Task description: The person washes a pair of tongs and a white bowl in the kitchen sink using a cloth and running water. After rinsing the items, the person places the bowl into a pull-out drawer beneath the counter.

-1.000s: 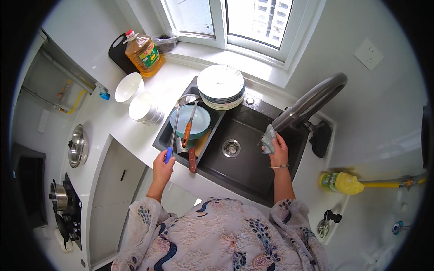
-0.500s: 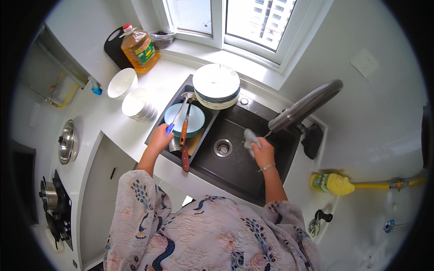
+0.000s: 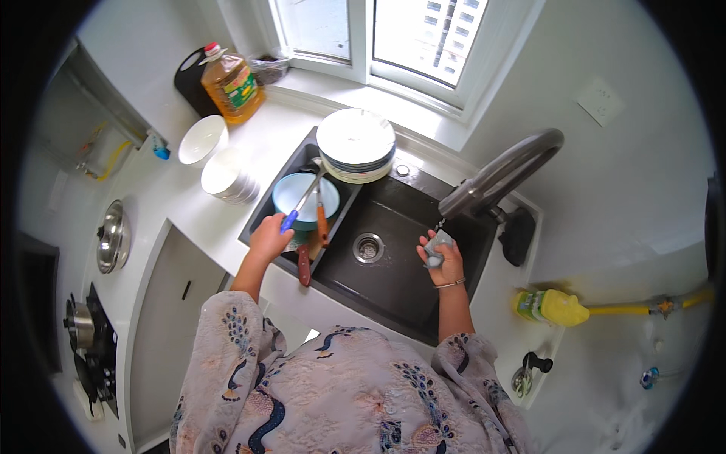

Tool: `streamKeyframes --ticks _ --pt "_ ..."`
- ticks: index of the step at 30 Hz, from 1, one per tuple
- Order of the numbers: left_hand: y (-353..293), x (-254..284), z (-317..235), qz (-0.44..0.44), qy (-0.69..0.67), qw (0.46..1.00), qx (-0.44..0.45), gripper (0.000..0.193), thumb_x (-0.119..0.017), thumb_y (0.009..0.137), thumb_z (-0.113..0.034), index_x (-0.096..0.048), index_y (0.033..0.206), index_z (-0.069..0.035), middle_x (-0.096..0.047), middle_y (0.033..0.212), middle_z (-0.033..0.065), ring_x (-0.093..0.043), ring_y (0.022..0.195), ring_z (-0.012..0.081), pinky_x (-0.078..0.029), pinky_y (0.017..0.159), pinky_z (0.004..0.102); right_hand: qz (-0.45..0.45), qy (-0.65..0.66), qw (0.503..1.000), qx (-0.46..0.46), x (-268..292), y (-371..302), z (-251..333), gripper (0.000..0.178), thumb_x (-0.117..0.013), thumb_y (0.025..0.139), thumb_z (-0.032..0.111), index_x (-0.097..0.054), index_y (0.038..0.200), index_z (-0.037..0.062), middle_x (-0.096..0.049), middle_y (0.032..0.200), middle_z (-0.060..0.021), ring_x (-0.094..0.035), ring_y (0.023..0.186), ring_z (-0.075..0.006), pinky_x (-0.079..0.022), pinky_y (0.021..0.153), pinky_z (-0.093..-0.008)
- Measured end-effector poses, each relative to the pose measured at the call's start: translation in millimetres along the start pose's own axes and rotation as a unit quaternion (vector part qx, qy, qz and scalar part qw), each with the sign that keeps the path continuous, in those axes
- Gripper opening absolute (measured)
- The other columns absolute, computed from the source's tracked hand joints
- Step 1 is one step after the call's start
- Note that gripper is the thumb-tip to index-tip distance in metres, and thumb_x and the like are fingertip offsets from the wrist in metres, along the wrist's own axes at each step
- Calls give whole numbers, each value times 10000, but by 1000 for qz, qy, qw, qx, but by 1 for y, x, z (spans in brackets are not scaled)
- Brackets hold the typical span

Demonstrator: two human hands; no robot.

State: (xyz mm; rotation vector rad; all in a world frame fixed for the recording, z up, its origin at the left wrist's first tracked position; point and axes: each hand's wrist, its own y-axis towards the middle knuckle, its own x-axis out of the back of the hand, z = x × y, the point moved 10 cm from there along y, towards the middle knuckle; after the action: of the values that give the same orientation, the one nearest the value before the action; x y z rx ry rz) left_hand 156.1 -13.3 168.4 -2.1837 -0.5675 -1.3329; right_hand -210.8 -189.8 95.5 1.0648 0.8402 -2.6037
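Note:
My left hand (image 3: 270, 239) is closed round the blue grip of a metal ladle (image 3: 306, 195), whose head reaches toward the stacked plates. Under it, in the narrow left basin, sit a light blue bowl (image 3: 293, 194), a wooden-handled utensil (image 3: 322, 223) and a brown-handled tool (image 3: 304, 265) lying over the basin's front edge. My right hand (image 3: 451, 266), palm up over the large dark sink (image 3: 401, 291), holds a wet grey cloth (image 3: 437, 247) in curled fingers. Water runs from the grey faucet (image 3: 457, 198) onto that hand and cloth.
A stack of plates (image 3: 355, 140) rests at the sink's back edge. White bowls (image 3: 227, 174) and an oil jug (image 3: 231, 87) stand on the left counter. A yellow bottle (image 3: 556, 307) lies right of the sink, near scissors (image 3: 522, 381).
My right hand has turned palm up and bunched the cloth under the water. The ladle has shifted slightly; its head now sits lower and a little to the right.

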Motion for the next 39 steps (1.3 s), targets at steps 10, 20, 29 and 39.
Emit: streamKeyframes --ticks 10,20,29,39 --pt "-47 18 -44 -157 -1 981 -110 443 -663 732 -199 -539 1138 -73 -535 1048 129 -547 972 317 -466 795 410 -5 -216 974 -64 -1 -8 -12 139 -503 845 143 -541 736 66 -573 632 -63 -482 439 -124 -340 352 -241" --pt "-98 -85 -207 -30 21 930 -367 559 -678 692 -160 -491 1215 -97 -491 1172 136 -469 1107 297 -416 853 381 -29 -552 815 174 16 55 -3 540 -450 918 387 -520 572 -22 -501 510 -151 -532 473 -279 -383 486 -413" --pt "-53 -130 -192 -30 192 916 -351 177 -597 714 -158 -639 870 -85 -588 944 103 -487 1072 276 -309 952 492 1 -681 683 263 7 39 11 514 -470 908 360 -552 565 -14 -536 539 -194 -575 549 -334 -421 533 -413" --pt "-82 -86 -206 24 -60 940 -335 497 -662 716 -180 -530 1188 -97 -455 1279 168 -390 1231 318 -304 990 462 280 -395 874 28 -115 -59 27 246 -617 847 256 -600 858 10 -618 807 -78 -585 649 -108 -469 513 -240"
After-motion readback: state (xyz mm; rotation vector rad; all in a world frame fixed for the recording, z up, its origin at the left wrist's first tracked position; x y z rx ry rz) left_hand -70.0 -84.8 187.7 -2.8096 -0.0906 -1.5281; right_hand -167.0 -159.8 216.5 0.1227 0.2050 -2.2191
